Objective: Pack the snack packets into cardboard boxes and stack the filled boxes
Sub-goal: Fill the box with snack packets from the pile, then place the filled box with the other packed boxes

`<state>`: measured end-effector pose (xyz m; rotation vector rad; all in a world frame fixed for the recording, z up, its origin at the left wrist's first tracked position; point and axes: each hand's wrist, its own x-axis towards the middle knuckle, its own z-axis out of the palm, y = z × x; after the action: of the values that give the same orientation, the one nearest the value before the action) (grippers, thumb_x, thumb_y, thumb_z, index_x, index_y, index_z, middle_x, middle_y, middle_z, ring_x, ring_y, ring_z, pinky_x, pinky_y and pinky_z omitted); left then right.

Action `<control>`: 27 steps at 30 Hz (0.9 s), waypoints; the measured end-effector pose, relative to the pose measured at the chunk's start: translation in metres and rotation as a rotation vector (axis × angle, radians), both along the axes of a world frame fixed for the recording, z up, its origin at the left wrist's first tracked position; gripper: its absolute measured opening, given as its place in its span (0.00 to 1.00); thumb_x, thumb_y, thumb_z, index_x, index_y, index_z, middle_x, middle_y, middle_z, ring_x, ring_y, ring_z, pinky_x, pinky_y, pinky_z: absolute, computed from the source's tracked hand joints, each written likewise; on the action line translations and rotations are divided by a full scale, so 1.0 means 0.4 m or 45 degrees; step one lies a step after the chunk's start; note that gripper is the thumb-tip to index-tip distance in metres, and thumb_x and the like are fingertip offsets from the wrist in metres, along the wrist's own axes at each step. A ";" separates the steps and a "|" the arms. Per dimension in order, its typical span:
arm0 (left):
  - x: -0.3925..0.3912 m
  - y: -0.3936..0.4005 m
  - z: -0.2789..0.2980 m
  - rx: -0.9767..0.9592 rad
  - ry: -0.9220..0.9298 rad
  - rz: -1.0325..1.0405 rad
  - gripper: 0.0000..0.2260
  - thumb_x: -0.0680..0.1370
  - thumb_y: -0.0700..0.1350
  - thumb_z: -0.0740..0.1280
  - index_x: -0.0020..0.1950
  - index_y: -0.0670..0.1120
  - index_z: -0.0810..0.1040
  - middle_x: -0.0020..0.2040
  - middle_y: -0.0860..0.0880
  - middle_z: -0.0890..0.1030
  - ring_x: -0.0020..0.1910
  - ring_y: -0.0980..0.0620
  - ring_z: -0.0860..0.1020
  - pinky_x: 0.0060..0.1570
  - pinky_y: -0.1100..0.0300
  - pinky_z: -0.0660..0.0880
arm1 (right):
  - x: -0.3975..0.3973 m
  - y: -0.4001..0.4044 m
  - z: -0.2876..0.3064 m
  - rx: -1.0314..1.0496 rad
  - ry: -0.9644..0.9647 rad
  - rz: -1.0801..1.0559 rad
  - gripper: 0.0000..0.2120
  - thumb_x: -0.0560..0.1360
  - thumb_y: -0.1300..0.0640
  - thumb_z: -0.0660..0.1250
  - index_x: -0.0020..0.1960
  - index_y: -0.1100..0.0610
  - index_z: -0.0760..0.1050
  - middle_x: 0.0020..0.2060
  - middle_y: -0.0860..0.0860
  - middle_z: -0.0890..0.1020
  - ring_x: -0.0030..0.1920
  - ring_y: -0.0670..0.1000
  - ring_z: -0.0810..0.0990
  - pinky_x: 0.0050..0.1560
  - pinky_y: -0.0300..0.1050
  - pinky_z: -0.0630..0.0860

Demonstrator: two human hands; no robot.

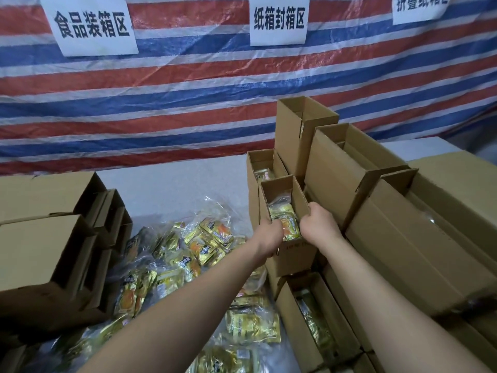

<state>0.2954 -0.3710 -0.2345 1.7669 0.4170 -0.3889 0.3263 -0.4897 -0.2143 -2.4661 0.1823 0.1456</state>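
My two bare forearms fill the bottom of the view, reaching up and forward over the table (172,189). Going from the left: a bunch of empty cardboard boxes (53,238) lie on their sides in a stack, open ends facing right. Next to them, in the middle, is a big messy pile of snack packets (199,246), shiny gold and yellow with orange on them, some under clear plastic wrap.

Then my left hand (270,235), with its grip closed around the near left edge of the small open box (285,208) I'm holding up. My right hand (318,224) does the same on the near right edge, fingers curled over the rim. The box is upright-ish, tilted a bit away from me, and there are yellow packets inside it. It sits right against the stack of filled boxes (269,168) behind it.

Further right there are more tall open boxes (349,168) standing close together, and below my right arm a long box (317,319) with gold packets in it. Behind everything hangs a red, white and blue striped tarp (188,90) with white paper signs (92,25) in Chinese.
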 end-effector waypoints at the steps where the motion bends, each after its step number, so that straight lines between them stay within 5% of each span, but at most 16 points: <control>1: 0.009 -0.003 -0.005 -0.002 0.010 -0.003 0.18 0.84 0.48 0.50 0.73 0.43 0.62 0.49 0.51 0.70 0.40 0.55 0.70 0.38 0.60 0.70 | 0.006 -0.003 -0.007 0.005 -0.007 -0.001 0.14 0.80 0.64 0.56 0.63 0.62 0.73 0.58 0.59 0.79 0.54 0.60 0.77 0.47 0.46 0.73; 5: 0.029 -0.014 -0.021 0.022 0.029 0.001 0.23 0.84 0.48 0.50 0.78 0.41 0.56 0.68 0.42 0.69 0.54 0.47 0.73 0.56 0.53 0.73 | 0.025 -0.014 -0.036 0.019 -0.041 -0.011 0.14 0.80 0.65 0.55 0.63 0.62 0.73 0.57 0.59 0.79 0.51 0.58 0.76 0.49 0.46 0.74; 10: 0.039 -0.032 -0.051 0.027 0.040 -0.001 0.22 0.83 0.47 0.50 0.76 0.41 0.59 0.59 0.43 0.71 0.43 0.53 0.72 0.41 0.59 0.71 | 0.034 -0.028 -0.075 0.059 -0.061 -0.049 0.15 0.80 0.65 0.55 0.63 0.60 0.74 0.57 0.59 0.79 0.50 0.57 0.75 0.49 0.45 0.72; 16: 0.050 -0.051 -0.073 0.047 0.027 0.016 0.24 0.83 0.48 0.51 0.77 0.41 0.58 0.58 0.43 0.71 0.52 0.44 0.74 0.51 0.53 0.71 | 0.046 -0.047 -0.100 0.103 -0.051 -0.045 0.14 0.82 0.64 0.54 0.63 0.61 0.75 0.58 0.60 0.80 0.53 0.59 0.77 0.55 0.49 0.75; 22: 0.049 -0.056 -0.075 0.104 0.002 0.010 0.24 0.83 0.49 0.52 0.76 0.38 0.58 0.69 0.39 0.71 0.62 0.42 0.72 0.62 0.53 0.69 | 0.046 -0.052 -0.105 0.132 -0.010 -0.040 0.19 0.83 0.59 0.55 0.72 0.61 0.69 0.67 0.60 0.76 0.66 0.61 0.74 0.64 0.49 0.72; 27: 0.046 -0.043 -0.082 0.122 -0.071 0.021 0.27 0.83 0.58 0.55 0.74 0.39 0.63 0.64 0.43 0.73 0.57 0.47 0.72 0.53 0.59 0.65 | 0.039 -0.043 -0.087 0.071 -0.038 0.013 0.25 0.83 0.53 0.59 0.77 0.61 0.62 0.72 0.60 0.71 0.71 0.61 0.70 0.69 0.51 0.68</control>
<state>0.3136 -0.3884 -0.2673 1.8619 0.4165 -0.3118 0.3421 -0.5070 -0.2490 -2.4122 0.1507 0.1171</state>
